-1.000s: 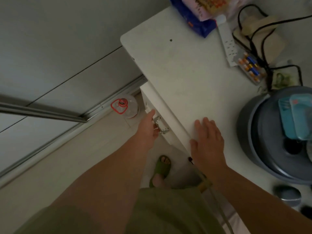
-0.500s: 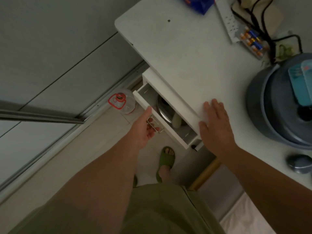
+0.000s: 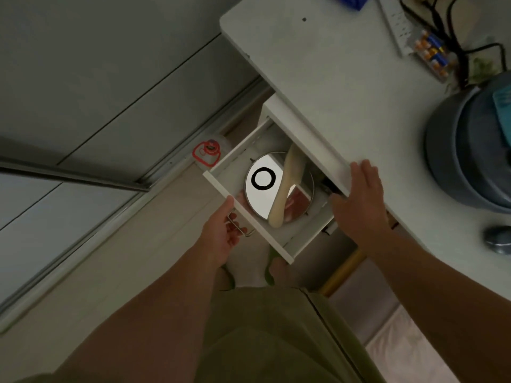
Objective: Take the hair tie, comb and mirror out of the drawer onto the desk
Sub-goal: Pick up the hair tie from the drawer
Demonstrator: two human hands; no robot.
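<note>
Farther out now, drawer (image 3: 250, 214) bares hair tie (image 3: 263, 178), comb (image 3: 286, 186), mirror (image 3: 255, 199); left hand (image 3: 221, 236) grip holding handle (image 3: 240, 227).

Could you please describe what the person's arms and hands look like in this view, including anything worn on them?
Both arms are bare from the hands back to the frame edge, with no sleeves visible. The left hand and right hand carry no gloves, and no rings, watch or bracelets can be made out in the dim light. Below them, the person wears an olive green garment.
</note>
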